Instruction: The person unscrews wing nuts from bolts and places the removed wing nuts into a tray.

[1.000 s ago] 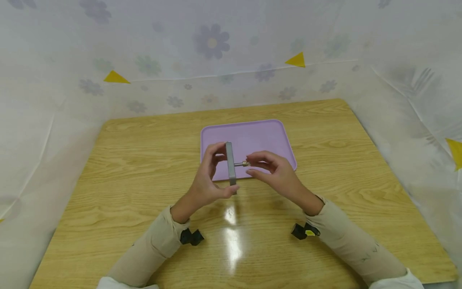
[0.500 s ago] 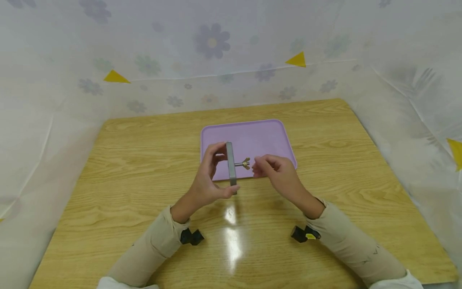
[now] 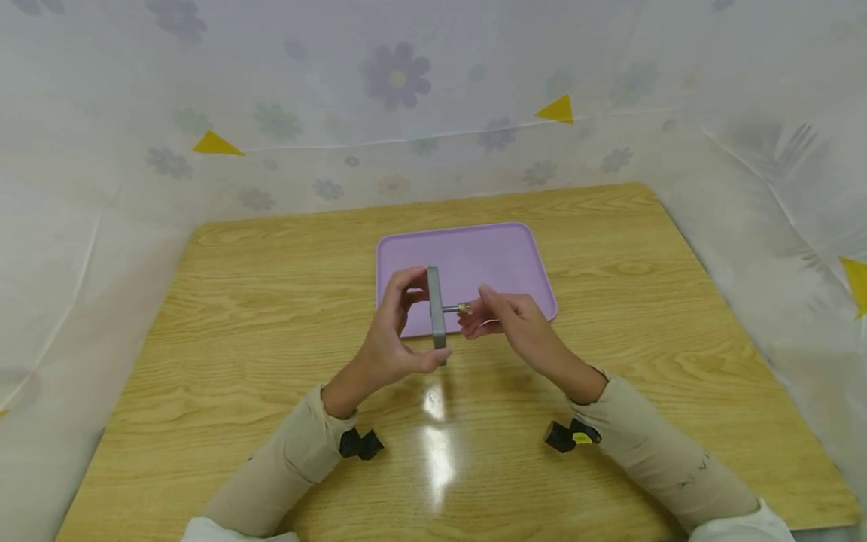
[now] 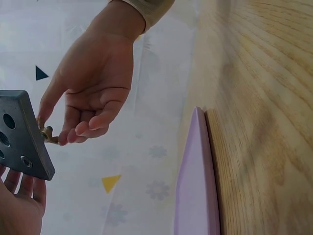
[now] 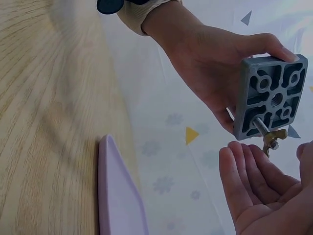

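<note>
Aloft between both hands, a grey plate.

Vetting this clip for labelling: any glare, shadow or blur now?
Head: bright glare patches on the tabletop between the forearms; left wrist: dim, soft dark streaks across the tabletop; right wrist: also dim, but grey plate and wing nut look reasonably sharp.
</note>
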The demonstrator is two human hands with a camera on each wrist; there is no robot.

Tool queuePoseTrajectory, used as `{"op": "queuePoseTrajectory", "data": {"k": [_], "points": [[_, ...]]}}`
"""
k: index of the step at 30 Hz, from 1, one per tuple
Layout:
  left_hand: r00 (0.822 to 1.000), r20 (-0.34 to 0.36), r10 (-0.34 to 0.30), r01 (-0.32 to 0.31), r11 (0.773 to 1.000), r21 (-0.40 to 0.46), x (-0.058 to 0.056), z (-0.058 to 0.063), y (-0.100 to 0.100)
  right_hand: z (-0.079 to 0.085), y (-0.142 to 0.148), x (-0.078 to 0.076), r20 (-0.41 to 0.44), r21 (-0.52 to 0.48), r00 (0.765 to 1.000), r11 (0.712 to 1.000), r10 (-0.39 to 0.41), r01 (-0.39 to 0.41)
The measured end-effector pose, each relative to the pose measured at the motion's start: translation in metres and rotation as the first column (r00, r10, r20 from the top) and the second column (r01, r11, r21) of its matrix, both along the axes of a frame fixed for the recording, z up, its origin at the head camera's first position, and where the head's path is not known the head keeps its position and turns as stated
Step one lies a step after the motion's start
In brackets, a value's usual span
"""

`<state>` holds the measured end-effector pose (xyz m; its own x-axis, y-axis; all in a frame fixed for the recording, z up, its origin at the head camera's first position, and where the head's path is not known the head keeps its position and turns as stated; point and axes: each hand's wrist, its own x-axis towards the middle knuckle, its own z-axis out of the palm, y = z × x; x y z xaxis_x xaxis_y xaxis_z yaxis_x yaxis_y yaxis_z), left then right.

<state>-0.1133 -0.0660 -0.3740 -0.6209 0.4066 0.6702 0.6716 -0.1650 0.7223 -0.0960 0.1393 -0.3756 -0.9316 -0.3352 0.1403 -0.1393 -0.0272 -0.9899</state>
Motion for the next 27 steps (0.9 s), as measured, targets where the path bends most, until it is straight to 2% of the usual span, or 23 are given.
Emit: {"op": "queuePoseTrajectory", "data": {"k": [9,12,15,18,23,27], "points": [[1.000,0.006,-0.018,0.018,1.000,-0.015,0.001,0.001,0.000,0.006,-0.002,0.000,-0.042,0.019,0.999,0.999,-0.031,0.032],[1.000,0.004,-0.020,0.020,1.000,-0.016,0.001,0.002,0.000,0.013,-0.003,0.003,-0.124,0.043,0.992,0.999,-0.011,0.017],[1.000,0.001,-0.023,0.023,1.000,-0.014,0.000,0.002,0.000,0.021,-0.003,0.005,-0.237,0.059,0.971,0.998,0.014,0.000],[1.000,0.000,-0.022,0.022,1.000,-0.009,0.000,0.002,0.000,0.025,-0.004,0.007,-0.302,0.055,0.953,0.998,0.020,-0.003],[1.000,0.001,-0.008,0.008,1.000,-0.006,0.000,0.002,0.000,0.024,-0.003,0.009,-0.323,0.056,0.946,0.997,-0.031,0.052],[1.000,0.003,0.001,-0.001,1.000,0.003,-0.001,0.002,-0.002,0.016,0.004,0.009,-0.321,0.066,0.942,0.990,-0.094,0.121]]}}
